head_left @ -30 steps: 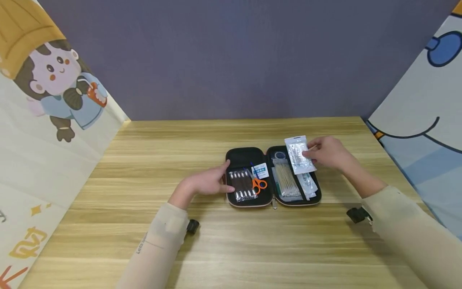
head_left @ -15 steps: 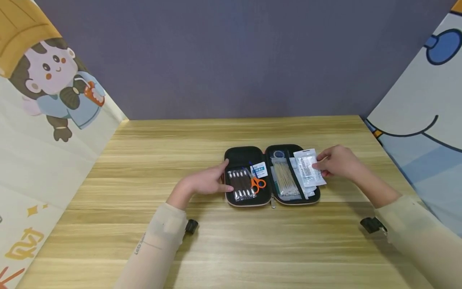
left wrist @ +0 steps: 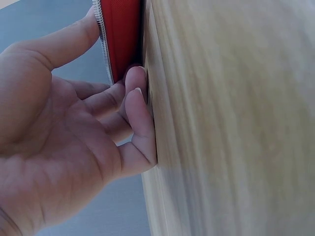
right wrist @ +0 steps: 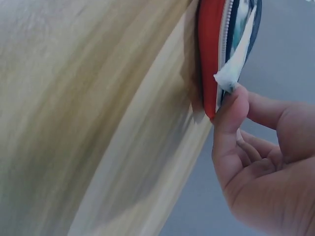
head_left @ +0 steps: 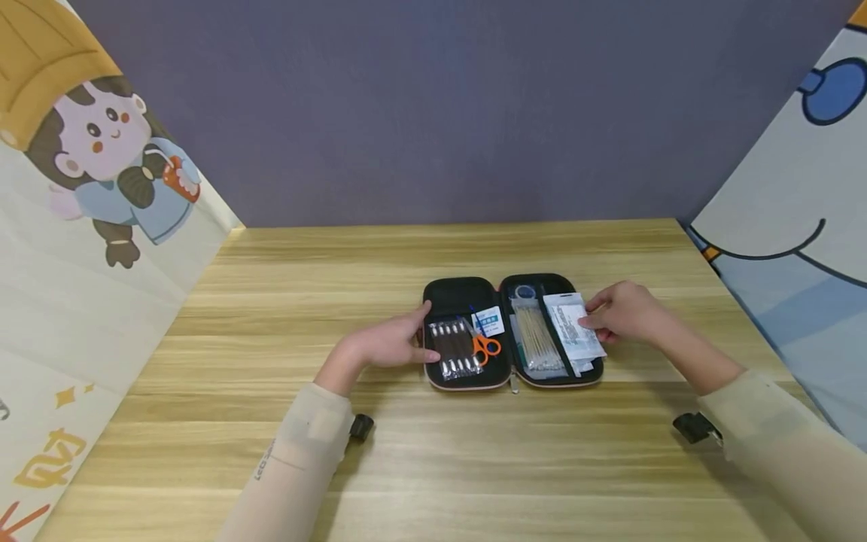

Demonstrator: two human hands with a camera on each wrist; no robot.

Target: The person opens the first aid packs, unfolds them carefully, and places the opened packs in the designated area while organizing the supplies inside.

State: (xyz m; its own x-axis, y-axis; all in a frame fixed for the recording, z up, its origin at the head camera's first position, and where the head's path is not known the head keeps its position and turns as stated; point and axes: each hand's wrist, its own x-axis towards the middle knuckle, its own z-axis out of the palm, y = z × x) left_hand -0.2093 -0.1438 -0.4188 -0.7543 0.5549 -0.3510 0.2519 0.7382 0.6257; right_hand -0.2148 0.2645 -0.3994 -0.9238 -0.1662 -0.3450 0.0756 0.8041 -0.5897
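Observation:
An unzipped first-aid case (head_left: 460, 289) lies spread on the table, black inside and red outside. My left hand (head_left: 384, 342) grips its left edge; in the left wrist view the thumb is on the zipper side and the curled fingers are against the red shell (left wrist: 123, 37). My right hand (head_left: 626, 312) pinches a white printed packet (head_left: 567, 320) by its right side, over the right half of the case. In the right wrist view the packet (right wrist: 230, 78) overlaps the zipper rim, thumb and finger at its end. Other white sachets show partly beneath it.
The left half holds orange-handled scissors (head_left: 479, 342), a packet of dark sticks with white tips (head_left: 455, 348) and a small blue-and-white sachet (head_left: 489, 321). Strapped in the right half is a bag of cotton swabs (head_left: 538, 336). A dark panel stands behind the table (head_left: 305, 286).
My right hand has brought the packet down onto the right half of the case, first shifting right, then slightly back left. The left hand has stayed at the case's edge.

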